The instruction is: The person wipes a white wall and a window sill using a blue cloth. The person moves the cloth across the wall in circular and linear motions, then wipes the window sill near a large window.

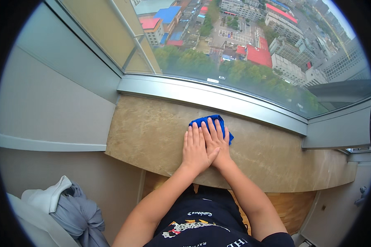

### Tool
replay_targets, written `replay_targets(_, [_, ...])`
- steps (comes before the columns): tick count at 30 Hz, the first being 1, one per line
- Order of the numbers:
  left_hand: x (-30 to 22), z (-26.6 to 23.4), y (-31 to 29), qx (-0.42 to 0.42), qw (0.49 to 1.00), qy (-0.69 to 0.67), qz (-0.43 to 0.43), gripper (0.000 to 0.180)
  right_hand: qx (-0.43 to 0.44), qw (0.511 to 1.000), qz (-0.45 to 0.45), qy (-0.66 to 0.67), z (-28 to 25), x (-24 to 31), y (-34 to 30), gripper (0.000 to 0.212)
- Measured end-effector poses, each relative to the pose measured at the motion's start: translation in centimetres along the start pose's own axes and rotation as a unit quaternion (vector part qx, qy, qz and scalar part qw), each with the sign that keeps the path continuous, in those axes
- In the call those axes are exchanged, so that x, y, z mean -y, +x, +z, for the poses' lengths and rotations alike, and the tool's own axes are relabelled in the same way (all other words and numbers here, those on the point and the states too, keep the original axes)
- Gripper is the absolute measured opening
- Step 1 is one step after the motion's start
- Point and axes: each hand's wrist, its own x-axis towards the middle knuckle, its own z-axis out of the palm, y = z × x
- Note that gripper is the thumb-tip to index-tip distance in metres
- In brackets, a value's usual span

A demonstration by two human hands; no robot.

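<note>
A blue cloth (221, 121) lies bunched on the brown marbled window sill (144, 127), roughly in its middle. Both of my hands press flat over it, side by side, with the thumbs meeting. My left hand (194, 150) has its fingers stretched forward, their tips at the cloth's left edge. My right hand (217, 142) covers most of the cloth, its fingers straight and slightly spread. Cloth shows beyond the fingertips and along the right side; the rest is hidden under the hands. Neither hand grips it.
A metal window frame (210, 101) runs along the sill's far edge, with buildings and trees far below the glass. Grey wall panels (62, 90) close off the left. A knotted grey curtain (80, 212) hangs at the lower left. Wood floor (290, 206) shows below the sill.
</note>
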Motion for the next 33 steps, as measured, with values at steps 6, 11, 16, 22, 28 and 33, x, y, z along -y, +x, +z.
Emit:
replay_targets(6, [-0.8,1.0,2.7,-0.024,1.0,0.001,-0.018,0.095,-0.005,1.0,-0.026,-0.002,-0.4,-2.5,2.4,0.066])
replay_targets(11, [-0.7,1.0,3.4,-0.033,0.999,-0.012,-0.029,0.093,-0.014,0.999,-0.033,0.0,0.5,-3.2,2.7,0.066])
replay_targets(16, [-0.9,0.7,2.6,-0.014,0.998,-0.007,-0.053,0.094,-0.01,0.999,-0.027,0.018,0.9,-2.9,2.1,0.071])
replay_targets(22, [-1.6,1.0,-1.4,0.003,0.999,-0.007,-0.046,0.094,0.013,0.999,-0.034,0.015,0.0,-2.2,-1.3,0.072])
replay_targets(28, [-2.8,0.5,-6.6,0.006,0.999,-0.025,-0.024,0.093,0.009,1.0,-0.028,0.008,-1.2,0.0,-6.4,0.071])
replay_targets(33, [-4.0,-0.2,-10.8,0.024,0.999,-0.032,-0.016,0.095,0.002,1.0,-0.015,0.011,-1.5,1.7,-10.5,0.071])
